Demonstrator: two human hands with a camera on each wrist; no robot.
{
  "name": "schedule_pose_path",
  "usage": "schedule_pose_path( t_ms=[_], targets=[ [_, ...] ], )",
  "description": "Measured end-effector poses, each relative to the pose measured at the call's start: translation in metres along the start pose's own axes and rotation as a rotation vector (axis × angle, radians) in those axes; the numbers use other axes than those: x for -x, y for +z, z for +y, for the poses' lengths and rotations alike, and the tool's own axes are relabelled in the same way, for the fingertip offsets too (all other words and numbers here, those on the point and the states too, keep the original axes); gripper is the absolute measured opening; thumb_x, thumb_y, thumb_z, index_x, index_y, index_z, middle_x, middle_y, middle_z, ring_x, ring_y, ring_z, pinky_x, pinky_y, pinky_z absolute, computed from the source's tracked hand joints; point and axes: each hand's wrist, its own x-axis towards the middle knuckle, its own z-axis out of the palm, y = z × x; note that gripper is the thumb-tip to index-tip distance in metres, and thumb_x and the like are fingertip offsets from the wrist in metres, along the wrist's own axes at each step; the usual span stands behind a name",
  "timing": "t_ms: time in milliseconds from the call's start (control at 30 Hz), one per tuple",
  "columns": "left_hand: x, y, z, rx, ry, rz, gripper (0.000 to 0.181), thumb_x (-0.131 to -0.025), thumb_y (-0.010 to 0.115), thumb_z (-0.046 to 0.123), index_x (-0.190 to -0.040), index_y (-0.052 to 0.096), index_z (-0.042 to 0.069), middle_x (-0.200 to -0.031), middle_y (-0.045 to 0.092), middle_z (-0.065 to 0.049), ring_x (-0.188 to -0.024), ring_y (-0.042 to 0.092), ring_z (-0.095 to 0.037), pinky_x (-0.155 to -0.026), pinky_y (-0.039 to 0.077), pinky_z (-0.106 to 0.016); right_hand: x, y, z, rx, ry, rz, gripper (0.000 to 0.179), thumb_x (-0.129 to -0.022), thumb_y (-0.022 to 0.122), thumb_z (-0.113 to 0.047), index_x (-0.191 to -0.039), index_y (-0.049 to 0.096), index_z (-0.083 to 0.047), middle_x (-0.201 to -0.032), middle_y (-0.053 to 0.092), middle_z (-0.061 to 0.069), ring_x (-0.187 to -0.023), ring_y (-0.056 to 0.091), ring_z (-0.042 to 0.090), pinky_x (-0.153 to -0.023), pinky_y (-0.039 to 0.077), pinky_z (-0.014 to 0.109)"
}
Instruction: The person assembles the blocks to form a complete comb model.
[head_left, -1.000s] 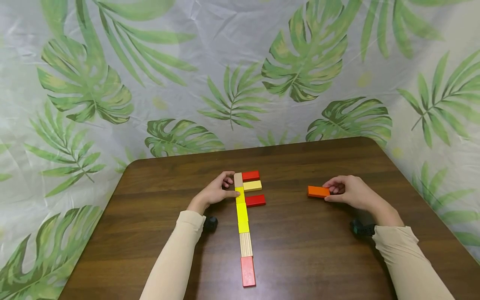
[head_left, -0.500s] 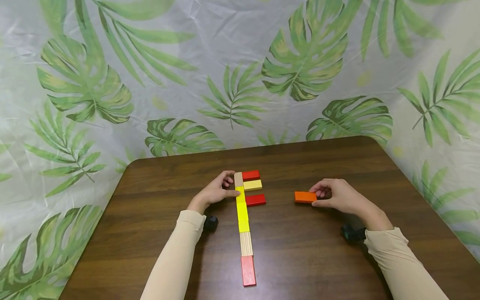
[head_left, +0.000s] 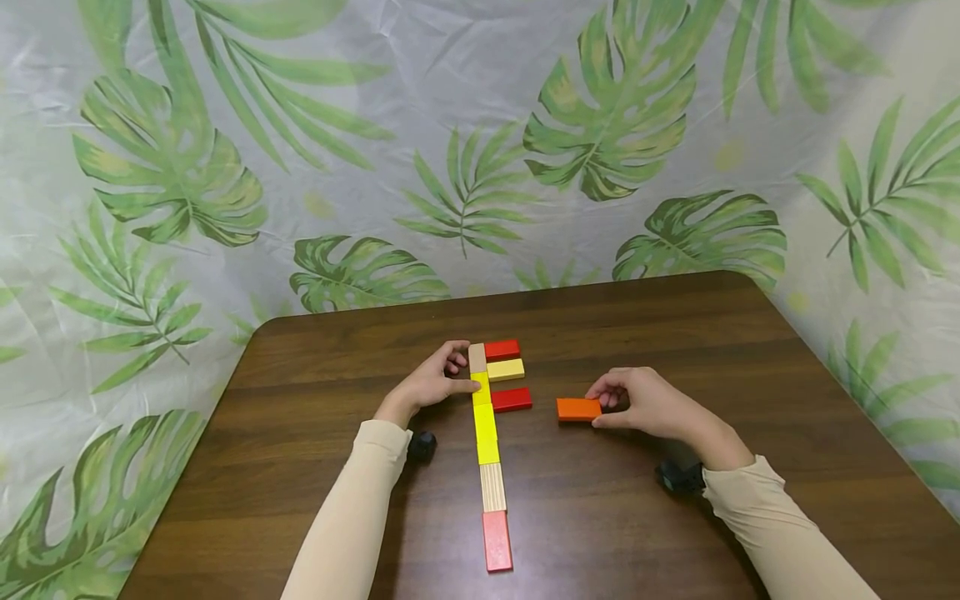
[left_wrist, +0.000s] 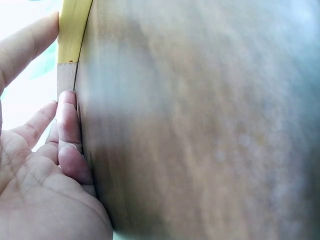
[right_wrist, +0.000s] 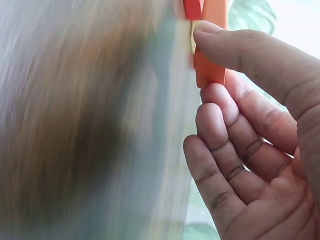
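My right hand (head_left: 652, 404) pinches an orange block (head_left: 577, 409) between thumb and fingers, to the right of a column of blocks. The right wrist view shows the thumb (right_wrist: 220, 42) across its side. My left hand (head_left: 429, 382) lies along the column's left side: its thumb touches the yellow block (head_left: 481, 398), and its fingers rest by the beige block (head_left: 477, 358) at the far end. From the column's right side jut a far red block (head_left: 502, 349), a pale yellow block (head_left: 506, 370) and a nearer red block (head_left: 512, 400).
Nearer along the column lie a bright yellow stretch (head_left: 486, 433), a striped wood block (head_left: 492, 487) and a pinkish-red block (head_left: 497, 542). All rest on a dark wooden table (head_left: 337, 358). A leaf-patterned cloth (head_left: 480, 125) hangs behind the table's far edge.
My right hand has carried the orange block leftward and slightly nearer to me, toward the column. The left hand and the blocks on the table have stayed put.
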Motion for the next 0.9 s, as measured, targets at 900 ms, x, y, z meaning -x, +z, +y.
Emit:
schedule_pose_path(
  t_ms=[900],
  targets=[
    [0.000,-0.001,-0.002,-0.004,0.007,0.000,0.076,-0.096,0.082,0.021,-0.160,0.043,0.011,-0.136,0.054,-0.014,-0.121,0.050,-0.029,-0.108,0.042,-0.044,-0.041,0.045,-0.044,-0.002,-0.039,-0.122,0.028,-0.086,0.092,-0.023,-0.107,0.077,-0.011,-0.091,0.065,-0.004,-0.083,0.056,0.010,-0.076,0.052,0.022]
  ],
)
